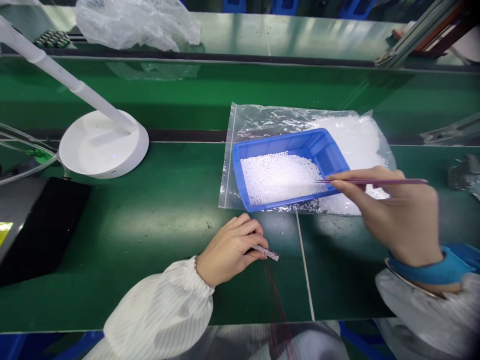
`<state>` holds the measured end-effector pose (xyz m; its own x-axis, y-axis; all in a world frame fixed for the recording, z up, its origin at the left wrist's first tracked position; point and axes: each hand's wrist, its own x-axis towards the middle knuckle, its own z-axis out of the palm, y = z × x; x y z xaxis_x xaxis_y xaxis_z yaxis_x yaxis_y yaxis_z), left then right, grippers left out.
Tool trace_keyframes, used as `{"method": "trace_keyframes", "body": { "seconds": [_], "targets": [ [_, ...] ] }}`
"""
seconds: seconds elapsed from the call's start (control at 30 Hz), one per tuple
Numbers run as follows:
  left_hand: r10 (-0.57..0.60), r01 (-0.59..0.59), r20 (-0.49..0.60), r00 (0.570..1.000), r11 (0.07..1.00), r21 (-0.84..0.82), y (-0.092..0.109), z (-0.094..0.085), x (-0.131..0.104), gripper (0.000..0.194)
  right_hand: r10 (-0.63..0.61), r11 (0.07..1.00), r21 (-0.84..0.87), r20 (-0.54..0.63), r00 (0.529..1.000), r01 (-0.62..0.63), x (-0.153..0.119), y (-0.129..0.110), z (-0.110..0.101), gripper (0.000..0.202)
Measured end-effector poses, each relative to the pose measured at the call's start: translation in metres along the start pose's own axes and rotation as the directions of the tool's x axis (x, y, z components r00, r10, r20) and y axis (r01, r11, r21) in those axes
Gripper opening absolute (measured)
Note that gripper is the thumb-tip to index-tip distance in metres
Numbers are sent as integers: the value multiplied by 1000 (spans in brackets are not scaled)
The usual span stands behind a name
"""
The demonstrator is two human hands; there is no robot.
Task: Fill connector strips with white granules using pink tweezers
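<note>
My left hand (240,245) rests low over the green table with its fingers closed around a small narrow strip (267,252). Thin dark red wires (277,295) trail from it over the table's front edge. In my right hand (397,210) is a pair of slim purplish tweezers (386,181), held between thumb and fingers. Their fine tips reach over the right side of a blue plastic bin (243,187). Tiny white beads (277,175) cover its floor. Whether the tips touch or hold a bead is too small to tell.
Under the bin lies a clear zip bag (229,170) with more white beads at its right. A white lamp base (103,147) and a black box (41,235) stand at left. Crumpled plastic wrap (138,22) sits on the shelf behind. Some blurred grey item (467,175) is at far right.
</note>
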<state>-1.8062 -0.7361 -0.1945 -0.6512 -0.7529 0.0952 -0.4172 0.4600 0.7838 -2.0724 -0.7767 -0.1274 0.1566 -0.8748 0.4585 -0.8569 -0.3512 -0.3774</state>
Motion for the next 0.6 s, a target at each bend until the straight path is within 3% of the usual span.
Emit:
{"method": "trace_keyframes", "body": {
  "seconds": [0.27,0.6],
  "targets": [
    [12,-12,-7,1000,1000,-13,0,0,-1,10,-182,982,-22,150,972,187,26,16,21,19],
    [8,-8,-2,1000,1000,-12,-1,1,-1,9,-215,977,41,192,958,211,27,18,29,23]
  ]
}}
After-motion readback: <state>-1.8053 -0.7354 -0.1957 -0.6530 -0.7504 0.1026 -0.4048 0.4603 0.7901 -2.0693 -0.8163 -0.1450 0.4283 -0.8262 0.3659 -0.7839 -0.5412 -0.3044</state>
